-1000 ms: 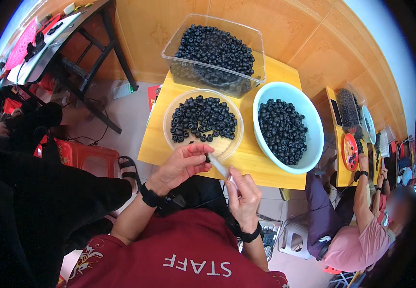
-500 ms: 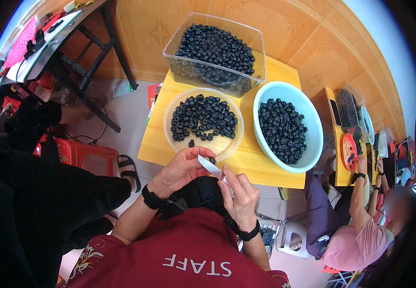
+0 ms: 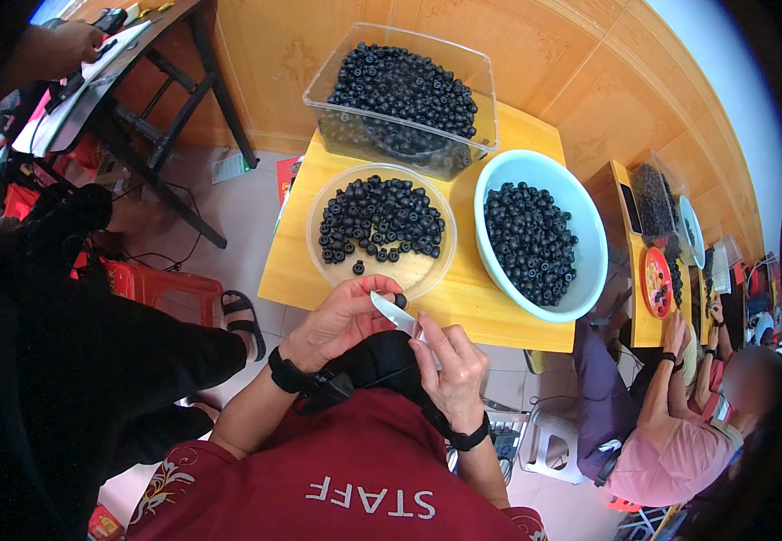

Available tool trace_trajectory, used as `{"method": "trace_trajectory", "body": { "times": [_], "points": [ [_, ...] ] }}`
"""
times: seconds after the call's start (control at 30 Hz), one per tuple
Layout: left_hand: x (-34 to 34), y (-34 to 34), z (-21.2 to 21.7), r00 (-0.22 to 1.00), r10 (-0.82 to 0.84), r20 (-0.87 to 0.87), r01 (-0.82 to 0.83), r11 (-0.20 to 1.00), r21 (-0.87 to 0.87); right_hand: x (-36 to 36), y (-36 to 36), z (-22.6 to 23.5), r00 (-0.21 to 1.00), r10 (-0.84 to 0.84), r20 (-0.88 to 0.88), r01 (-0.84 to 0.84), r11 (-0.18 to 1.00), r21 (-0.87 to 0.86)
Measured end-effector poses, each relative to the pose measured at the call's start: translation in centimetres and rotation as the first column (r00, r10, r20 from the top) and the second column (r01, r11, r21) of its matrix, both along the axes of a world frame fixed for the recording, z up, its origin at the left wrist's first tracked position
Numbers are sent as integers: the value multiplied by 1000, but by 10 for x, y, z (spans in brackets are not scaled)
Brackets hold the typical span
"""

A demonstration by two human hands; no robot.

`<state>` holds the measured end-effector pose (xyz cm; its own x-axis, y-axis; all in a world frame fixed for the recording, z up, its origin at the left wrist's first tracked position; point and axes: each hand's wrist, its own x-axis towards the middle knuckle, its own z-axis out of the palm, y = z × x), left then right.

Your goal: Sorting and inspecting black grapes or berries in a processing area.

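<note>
My left hand (image 3: 341,320) pinches a small dark round fruit (image 3: 400,300) at its fingertips, just in front of the near edge of the yellow table (image 3: 472,302). My right hand (image 3: 450,365) grips a short knife (image 3: 395,314) whose pale blade points up-left to the fruit. Right beyond the hands stands a round clear bowl (image 3: 380,230) partly filled with dark fruits. A light blue bowl (image 3: 538,236) of the same fruits sits to its right. A clear rectangular tub (image 3: 406,99) heaped with them stands at the back.
A person in dark clothes (image 3: 66,361) sits close on my left beside a red stool (image 3: 161,284). Another person in pink (image 3: 680,433) sits at right by a second table (image 3: 653,270) with bowls. A dark-legged desk (image 3: 129,81) stands at back left.
Both hands have drawn back from the clear bowl's rim toward my body. The knife blade now meets the fruit held in my left fingers.
</note>
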<state>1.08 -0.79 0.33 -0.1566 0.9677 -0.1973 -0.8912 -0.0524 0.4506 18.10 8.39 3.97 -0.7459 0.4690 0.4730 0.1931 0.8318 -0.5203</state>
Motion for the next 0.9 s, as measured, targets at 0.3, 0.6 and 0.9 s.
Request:
{"method": "trace_trajectory", "body": {
  "times": [0.3,0.6,0.9],
  "points": [
    [1,-2,-5,1000,-3,-2,3,1000,3,1,3,-1,999,-19,30,19,1000,5],
    [-2,-4,-4,999,-23,-26,22,1000,-19,3,9,-11,1000,15,24,-14,1000,-16],
    [0,-5,7,997,-67,48,67,998,-1,27,39,-36,972,-234,17,234,960,-153]
  ]
}}
